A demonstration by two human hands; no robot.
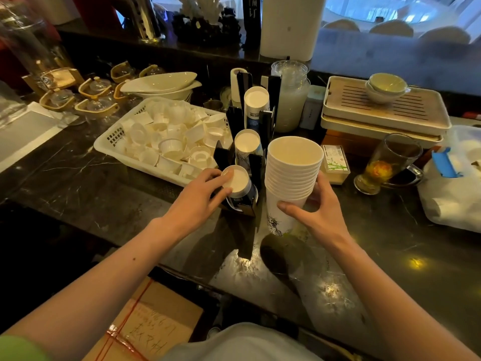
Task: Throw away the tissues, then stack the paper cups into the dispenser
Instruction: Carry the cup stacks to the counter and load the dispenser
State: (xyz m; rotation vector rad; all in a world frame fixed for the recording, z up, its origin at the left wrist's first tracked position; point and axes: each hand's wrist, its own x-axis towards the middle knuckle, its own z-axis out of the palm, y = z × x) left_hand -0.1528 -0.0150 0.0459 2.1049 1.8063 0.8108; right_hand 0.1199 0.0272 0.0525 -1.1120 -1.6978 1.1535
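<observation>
A black tiered cup dispenser [253,173] stands on the dark marble counter, with a column of paper cups in each of its three slots. My left hand [201,198] grips the top cup [238,181] of the nearest, lowest column. My right hand [316,208] holds a tall stack of white paper cups [292,175] upright just right of the dispenser, its base near the counter. The middle column [247,142] and the far column [256,100] show white open rims. No tissues are visible.
A white plastic basket [109,148] full of small white cups sits left of the dispenser. A glass mug of tea [387,165], a small box [335,162], stacked tea trays [385,110] and a plastic bag [453,183] crowd the right. A cardboard box [145,327] lies below the counter edge.
</observation>
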